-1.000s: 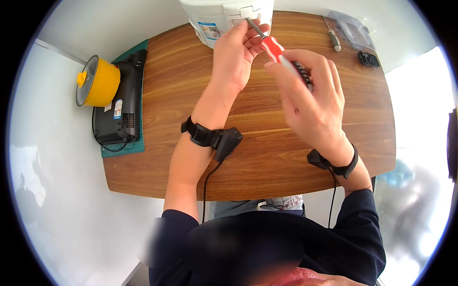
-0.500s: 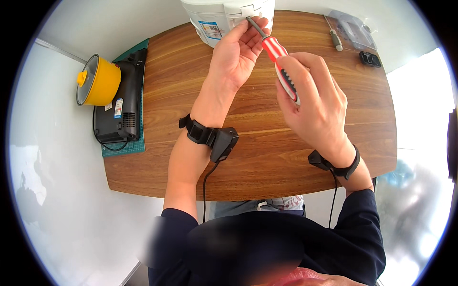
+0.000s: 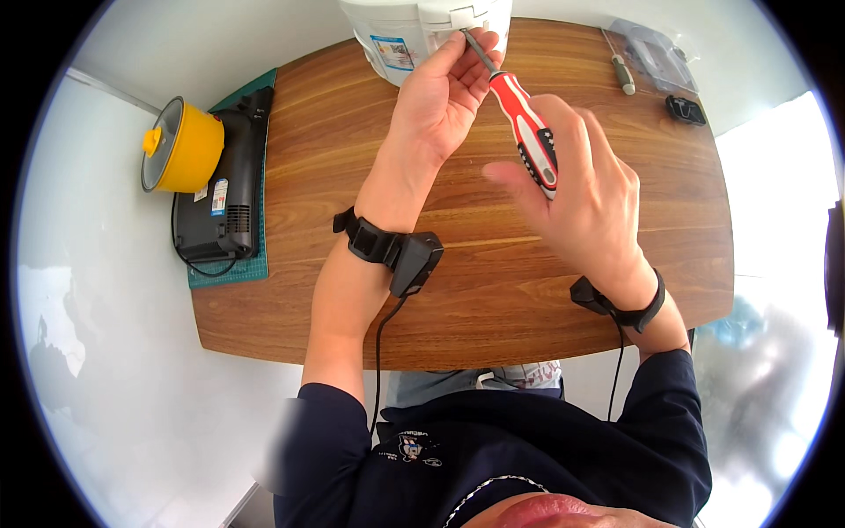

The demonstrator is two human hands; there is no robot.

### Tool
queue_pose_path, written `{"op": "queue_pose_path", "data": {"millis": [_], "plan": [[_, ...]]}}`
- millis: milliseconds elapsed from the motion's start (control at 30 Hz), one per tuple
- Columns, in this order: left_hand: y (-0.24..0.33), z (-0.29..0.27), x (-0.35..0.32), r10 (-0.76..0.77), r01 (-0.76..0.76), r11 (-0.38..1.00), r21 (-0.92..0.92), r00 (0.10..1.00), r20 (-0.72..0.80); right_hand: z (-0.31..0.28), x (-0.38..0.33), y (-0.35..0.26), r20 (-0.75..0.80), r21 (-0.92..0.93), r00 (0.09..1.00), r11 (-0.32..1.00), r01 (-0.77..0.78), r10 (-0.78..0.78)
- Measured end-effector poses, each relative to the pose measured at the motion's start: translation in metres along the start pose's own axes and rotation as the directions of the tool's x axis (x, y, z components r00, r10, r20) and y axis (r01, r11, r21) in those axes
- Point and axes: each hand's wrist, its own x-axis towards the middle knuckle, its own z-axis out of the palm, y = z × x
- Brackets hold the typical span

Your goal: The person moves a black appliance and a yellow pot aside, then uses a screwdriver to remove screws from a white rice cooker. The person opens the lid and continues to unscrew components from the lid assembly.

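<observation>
At the far edge of the table stands a white rounded appliance (image 3: 436, 40), cut off by the top of the view. My left hand (image 3: 444, 110) is palm up against its front, thumb and fingertips closed around the metal shaft of a screwdriver (image 3: 526, 123). The shaft's tip meets the appliance front near a small latch-like part; the exact contact is hidden by my fingers. The red, white and black handle slants toward my right hand (image 3: 585, 180). That hand's thumb is stretched away from the handle, and its fingers lie loosely along the right side, slightly blurred.
On the left, a yellow pot (image 3: 189, 145) with a lid lies tipped on a black portable stove (image 3: 211, 224), over a green mat (image 3: 238, 273). Far right are a clear plastic package (image 3: 656, 53), a small grey-handled tool (image 3: 623, 75) and a black clip-like object (image 3: 685, 110).
My right hand has loosened from the screwdriver handle, its thumb swinging out to the left. More of the handle shows, and it has turned. My left hand stays at the shaft.
</observation>
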Motion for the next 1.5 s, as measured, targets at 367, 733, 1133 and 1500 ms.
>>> {"op": "queue_pose_path", "data": {"millis": [367, 733, 1133, 1500], "plan": [[0.002, -0.001, 0.0, 0.02, -0.021, 0.999, 0.03, 1.0, 0.023, -0.004, 0.004, -0.001, -0.013, -0.141, 0.999, 0.989, 0.042, -0.045], [-0.001, -0.004, 0.003, 0.018, -0.018, 0.999, 0.031, 1.0, 0.013, -0.006, 0.003, -0.001, 0.039, -0.245, 0.991, 0.96, 0.134, -0.128], [0.001, -0.006, 0.003, -0.007, 0.006, 1.0, 0.025, 1.0, 0.03, -0.006, 0.004, -0.002, 0.041, -0.241, 0.988, 0.958, 0.155, -0.15], [-0.002, -0.001, 0.001, -0.017, 0.017, 1.0, 0.0, 0.999, -0.049, -0.05, 0.018, 0.004, 0.088, -0.042, 0.993, 0.997, -0.07, 0.073]]}}
